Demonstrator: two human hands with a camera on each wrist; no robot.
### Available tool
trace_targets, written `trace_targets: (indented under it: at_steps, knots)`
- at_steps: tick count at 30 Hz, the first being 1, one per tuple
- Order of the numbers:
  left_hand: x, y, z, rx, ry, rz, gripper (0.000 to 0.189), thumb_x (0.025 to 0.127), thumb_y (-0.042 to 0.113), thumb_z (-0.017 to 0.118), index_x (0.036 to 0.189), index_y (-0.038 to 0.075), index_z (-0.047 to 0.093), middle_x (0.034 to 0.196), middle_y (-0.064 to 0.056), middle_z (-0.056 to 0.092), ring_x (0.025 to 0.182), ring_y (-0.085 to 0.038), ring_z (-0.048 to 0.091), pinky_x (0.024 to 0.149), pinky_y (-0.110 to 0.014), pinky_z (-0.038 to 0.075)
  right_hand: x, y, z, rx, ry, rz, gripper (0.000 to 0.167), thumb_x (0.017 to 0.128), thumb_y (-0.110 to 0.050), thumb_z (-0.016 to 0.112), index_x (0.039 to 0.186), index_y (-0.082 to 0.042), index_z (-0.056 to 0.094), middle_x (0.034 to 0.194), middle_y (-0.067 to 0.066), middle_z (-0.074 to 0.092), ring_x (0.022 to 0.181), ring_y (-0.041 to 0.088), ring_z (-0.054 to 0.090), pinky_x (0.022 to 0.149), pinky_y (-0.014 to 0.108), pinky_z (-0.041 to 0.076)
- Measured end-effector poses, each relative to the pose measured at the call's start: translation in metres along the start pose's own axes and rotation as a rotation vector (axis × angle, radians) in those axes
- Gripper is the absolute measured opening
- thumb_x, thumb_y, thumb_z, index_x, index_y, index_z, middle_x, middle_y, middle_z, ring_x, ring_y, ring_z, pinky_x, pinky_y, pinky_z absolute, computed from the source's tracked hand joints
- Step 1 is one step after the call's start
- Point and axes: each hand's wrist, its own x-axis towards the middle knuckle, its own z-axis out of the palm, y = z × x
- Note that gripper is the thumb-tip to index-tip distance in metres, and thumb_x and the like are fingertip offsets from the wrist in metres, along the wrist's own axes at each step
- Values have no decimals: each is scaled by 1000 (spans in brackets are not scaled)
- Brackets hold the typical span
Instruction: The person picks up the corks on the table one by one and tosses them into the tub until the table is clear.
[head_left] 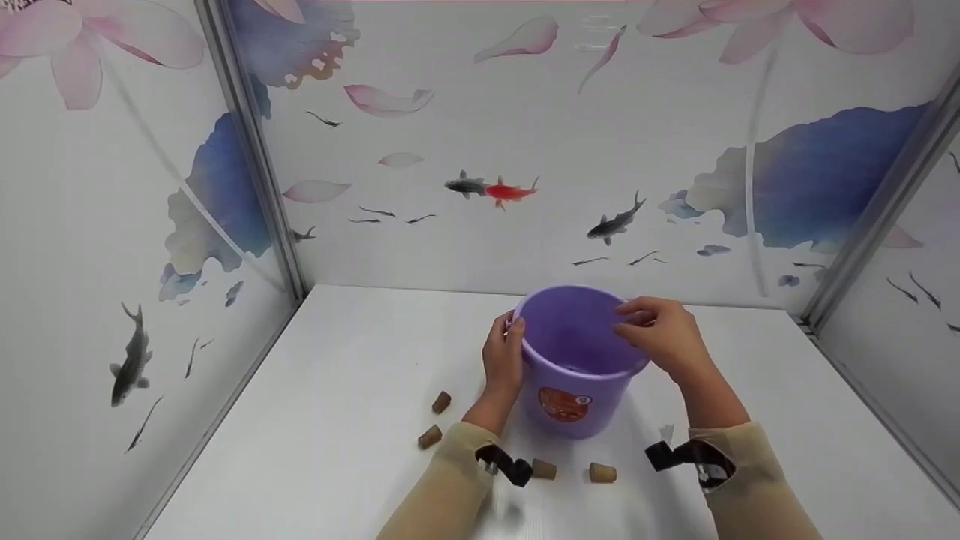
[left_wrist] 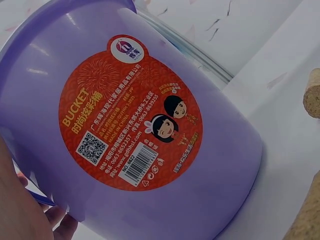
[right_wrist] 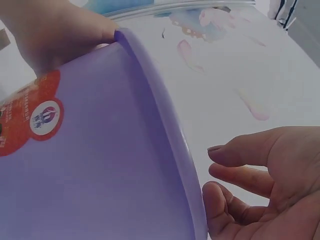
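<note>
A purple plastic bucket [head_left: 577, 409] with a red round label [left_wrist: 131, 112] stands on the white table, its mouth turned up. On its left side my left hand [head_left: 504, 356] grips the rim, thumb over the edge and fingers outside, some of them visible below the bucket in the left wrist view. Over the right part of the rim hovers my right hand [head_left: 664, 337], fingers bent loosely with a gap between thumb and fingertips and nothing visible between them. In the right wrist view its lower fingers are at the rim [right_wrist: 172, 125]. Most of the bucket's floor is hidden.
Several cork stoppers lie on the table: two left of the bucket, including one cork [head_left: 441, 402], and two in front, including another cork [head_left: 602, 472]. White panels printed with fish and lotus enclose the back and both sides, joined by metal posts [head_left: 251, 142].
</note>
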Motion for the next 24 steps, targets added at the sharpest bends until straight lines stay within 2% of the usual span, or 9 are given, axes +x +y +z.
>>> trace_targets:
  at_steps: [5,12,24]
  knots:
    - [1,-1,0,-10,0,6,47,103,38,50,135,7,68,128,-13,73,116,-26,68,101,-46,57,-12,-3,2,-34,21,-35,33,96,-22,75,124,-6,75,116,20,74,108,34,71,90,44,62]
    - [-1,-5,3,-3,-16,-6,49,103,38,50,136,6,67,132,-14,72,118,-27,68,102,-45,57,-31,1,5,-62,40,-69,26,94,-21,78,117,-8,76,107,16,77,97,26,72,80,34,59]
    - [2,-1,1,1,-1,14,48,103,38,50,135,6,68,130,-14,73,116,-27,69,101,-45,57,-57,2,8,-92,14,-91,23,94,-20,79,115,-9,77,104,10,77,93,21,71,77,33,57]
